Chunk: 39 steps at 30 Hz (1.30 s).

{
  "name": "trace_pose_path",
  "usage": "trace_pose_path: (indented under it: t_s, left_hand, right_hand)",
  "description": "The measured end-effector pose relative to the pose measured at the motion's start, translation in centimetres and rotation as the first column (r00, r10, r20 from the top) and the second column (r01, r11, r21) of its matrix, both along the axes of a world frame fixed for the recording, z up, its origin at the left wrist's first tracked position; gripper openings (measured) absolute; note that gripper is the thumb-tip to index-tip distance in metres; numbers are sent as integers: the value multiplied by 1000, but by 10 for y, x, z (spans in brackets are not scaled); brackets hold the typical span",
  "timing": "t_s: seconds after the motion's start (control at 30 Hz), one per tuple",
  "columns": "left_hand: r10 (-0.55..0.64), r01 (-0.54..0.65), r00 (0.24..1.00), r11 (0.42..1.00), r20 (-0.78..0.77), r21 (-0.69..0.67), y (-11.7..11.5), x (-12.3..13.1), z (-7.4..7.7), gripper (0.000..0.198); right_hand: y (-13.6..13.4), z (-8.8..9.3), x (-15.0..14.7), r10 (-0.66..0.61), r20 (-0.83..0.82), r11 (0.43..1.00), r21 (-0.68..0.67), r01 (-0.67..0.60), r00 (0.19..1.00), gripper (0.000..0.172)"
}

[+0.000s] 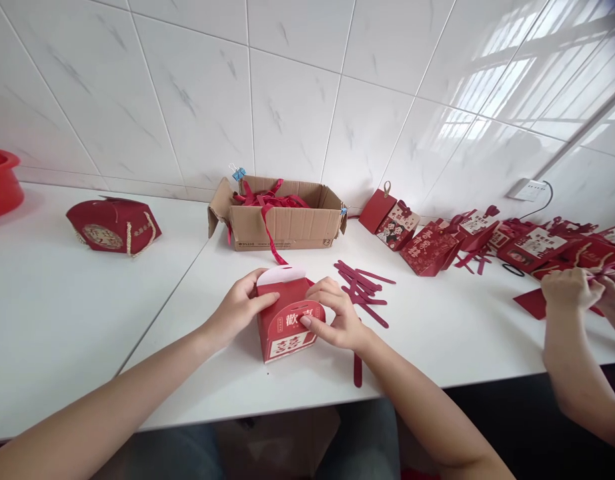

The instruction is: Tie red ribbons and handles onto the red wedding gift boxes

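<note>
A red paper gift box (293, 325) with white and gold lettering stands on the white table in front of me. Its far flap shows a white inner side and stands up; the rounded near flap leans over the front. My left hand (237, 310) grips the box's left side, thumb on the top. My right hand (337, 313) holds the right side, with its thumb on the near flap and its fingers curled behind it. Right of the box lies a pile of dark red strips (360, 287), and one single strip (357, 368) lies nearer the front edge.
Behind stands a cardboard carton (282, 230) of red ribbons (272, 200), one hanging out. On the left are a dark red box with rope handles (112, 227) and a red basin (2, 183). Several finished-looking boxes (430, 247) line the right, near another person's hands (570, 290).
</note>
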<state>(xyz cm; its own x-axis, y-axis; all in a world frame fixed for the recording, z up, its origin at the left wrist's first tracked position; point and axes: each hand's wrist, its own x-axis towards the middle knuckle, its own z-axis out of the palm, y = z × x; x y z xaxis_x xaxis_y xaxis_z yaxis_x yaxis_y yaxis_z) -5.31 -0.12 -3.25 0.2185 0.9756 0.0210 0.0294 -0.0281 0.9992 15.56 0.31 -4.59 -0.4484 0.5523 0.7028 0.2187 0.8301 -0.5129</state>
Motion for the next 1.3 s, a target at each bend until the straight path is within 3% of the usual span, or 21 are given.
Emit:
trace_pose_path:
  t_s: [0.13, 0.2, 0.3, 0.37, 0.43, 0.5, 0.6, 0.77, 0.9, 1.0, 1.1, 1.2, 1.3]
  left_hand:
    - [-47, 48, 996, 999, 74, -3, 1, 2, -9, 35]
    - [-56, 53, 995, 998, 85, 38, 4, 3, -15, 31]
    - [-84, 74, 994, 988, 70, 132, 8, 5, -21, 21]
    - [-106, 95, 993, 976, 44, 196, 9, 5, -23, 16]
    - [-132, 122, 991, 963, 26, 241, 11, 5, -26, 16]
    - [-186, 173, 982, 946, 23, 275, 12, 4, -30, 20]
    - [-226, 221, 974, 911, -24, 350, 14, 0, -35, 29]
    - [-64, 178, 967, 862, -247, 474, 11, -1, -36, 44]
    - [139, 55, 932, 860, -336, 507, 9, 8, -34, 47]
    - [194, -31, 928, 892, -319, 451, 12, 12, -35, 42]
    - [233, -165, 955, 930, -182, 328, 20, 10, -35, 38]
    - [348, -331, 937, 912, -29, 242, 25, 3, -29, 42]
    - [325, -308, 946, 910, -15, 279, 23, 0, -20, 38]
  right_hand:
    - [-1, -5, -2, 6, 13, 1000, -23, -6, 1000, 12]
    - [-2, -9, -3, -51, -4, 997, -55, 51, 999, 15]
    - [-2, -16, -4, -169, -74, 975, -159, 156, 983, 55]
    - [-2, -19, -5, -152, -93, 952, -280, 121, 984, 75]
    - [-1, -19, -5, -56, -95, 918, -396, 14, 994, 69]
    - [-2, -18, -5, 31, -109, 877, -474, -79, 994, 52]
    - [-3, -16, -5, 43, -140, 849, -516, -110, 989, 38]
    - [-2, -18, -8, -37, -149, 884, -466, -37, 988, 38]
    - [4, -23, -10, -308, -149, 889, -396, 229, 940, 38]
    - [8, -24, -8, -425, -112, 863, -350, 364, 898, 38]
    - [9, -22, -5, -346, -85, 909, -277, 311, 934, 32]
    - [8, -22, -5, -248, -87, 952, -208, 226, 965, 32]
    - [7, -22, -6, -192, -61, 975, -130, 182, 980, 35]
